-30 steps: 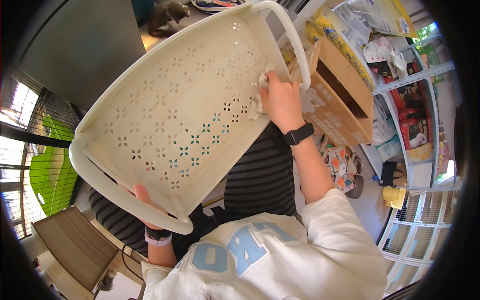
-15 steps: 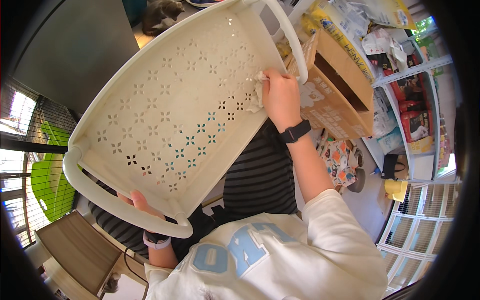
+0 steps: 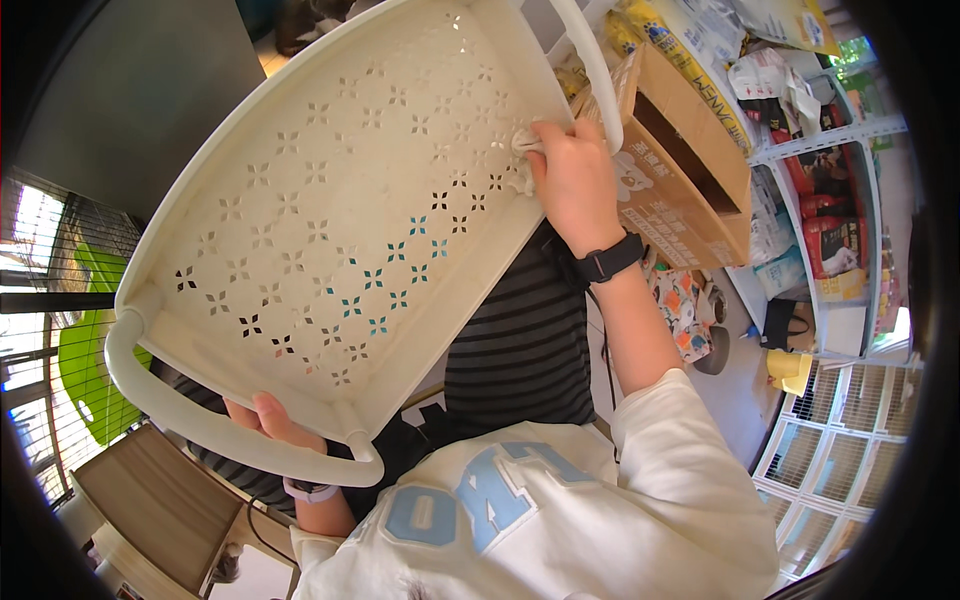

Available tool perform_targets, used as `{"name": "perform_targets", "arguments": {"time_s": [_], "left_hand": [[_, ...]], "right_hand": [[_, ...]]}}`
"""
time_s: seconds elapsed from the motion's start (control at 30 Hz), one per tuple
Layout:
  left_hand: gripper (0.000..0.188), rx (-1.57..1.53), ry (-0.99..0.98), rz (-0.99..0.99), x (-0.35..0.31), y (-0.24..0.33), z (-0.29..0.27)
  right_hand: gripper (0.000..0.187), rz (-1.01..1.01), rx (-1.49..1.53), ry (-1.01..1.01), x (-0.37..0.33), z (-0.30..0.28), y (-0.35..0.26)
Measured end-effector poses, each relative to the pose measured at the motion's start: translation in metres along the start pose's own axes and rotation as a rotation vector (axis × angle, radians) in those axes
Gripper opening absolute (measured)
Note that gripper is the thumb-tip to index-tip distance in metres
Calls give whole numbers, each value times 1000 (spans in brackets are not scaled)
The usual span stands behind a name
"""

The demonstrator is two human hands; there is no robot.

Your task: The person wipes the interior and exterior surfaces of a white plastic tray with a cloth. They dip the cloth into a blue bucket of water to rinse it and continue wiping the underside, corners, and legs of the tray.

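A cream plastic tray (image 3: 372,217), pierced with rows of flower-shaped holes, is held tilted above my lap. It has a rounded handle at each end. My left hand (image 3: 275,420) grips the tray's near-left end just inside the handle (image 3: 205,418), its thumb on top and its other fingers partly hidden. At the far right corner my right hand (image 3: 578,185) pinches a crumpled white wipe (image 3: 522,165) against the tray's inner side, close to the other handle (image 3: 598,75). Brownish smudges mark parts of the tray.
An open cardboard box (image 3: 685,160) stands beyond my right hand, near white shelves (image 3: 830,137) of bagged goods. A wire cage (image 3: 70,300) with a green plastic panel (image 3: 92,370) is on the left. A cat (image 3: 305,25) shows at the top edge, beside a dark grey panel (image 3: 150,100).
The tray has shifted slightly left and up in view. My right hand with the wipe has moved a little up and right along the tray's end. My left hand keeps its hold.
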State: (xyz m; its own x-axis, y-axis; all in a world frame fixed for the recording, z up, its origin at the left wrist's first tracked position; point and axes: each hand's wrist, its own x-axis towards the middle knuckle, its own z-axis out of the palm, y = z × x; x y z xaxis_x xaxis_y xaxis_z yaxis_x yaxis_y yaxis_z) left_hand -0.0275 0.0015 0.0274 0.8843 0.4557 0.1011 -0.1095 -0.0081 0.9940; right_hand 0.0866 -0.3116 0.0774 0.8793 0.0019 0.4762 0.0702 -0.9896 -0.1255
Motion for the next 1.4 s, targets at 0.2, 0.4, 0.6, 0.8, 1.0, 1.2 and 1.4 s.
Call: {"name": "perform_targets", "arguments": {"time_s": [0.2,0.4,0.6,0.8,1.0,1.2,1.4], "left_hand": [[57,69,-4,10,-3,-6,-3],[54,41,-44,-1,-2,-5,-7],[56,-41,-54,-2,-2,-9,-9],[59,-28,-61,-33,0,-8,-6],[55,-119,-56,-59,-1,-17,-7],[54,-187,-75,-26,-3,-15,-3],[51,-252,-169,-86,-3,-10,-6]], "right_hand": [[22,81,119,-81,-8,11,8],[19,131,258,-169,-14,5,9],[13,170,411,-112,-14,0,14],[11,78,142,62,4,7,9],[8,78,101,-153,5,17,20],[10,42,348,-320,-12,-20,3],[10,196,626,-239,-12,-33,-23]]}}
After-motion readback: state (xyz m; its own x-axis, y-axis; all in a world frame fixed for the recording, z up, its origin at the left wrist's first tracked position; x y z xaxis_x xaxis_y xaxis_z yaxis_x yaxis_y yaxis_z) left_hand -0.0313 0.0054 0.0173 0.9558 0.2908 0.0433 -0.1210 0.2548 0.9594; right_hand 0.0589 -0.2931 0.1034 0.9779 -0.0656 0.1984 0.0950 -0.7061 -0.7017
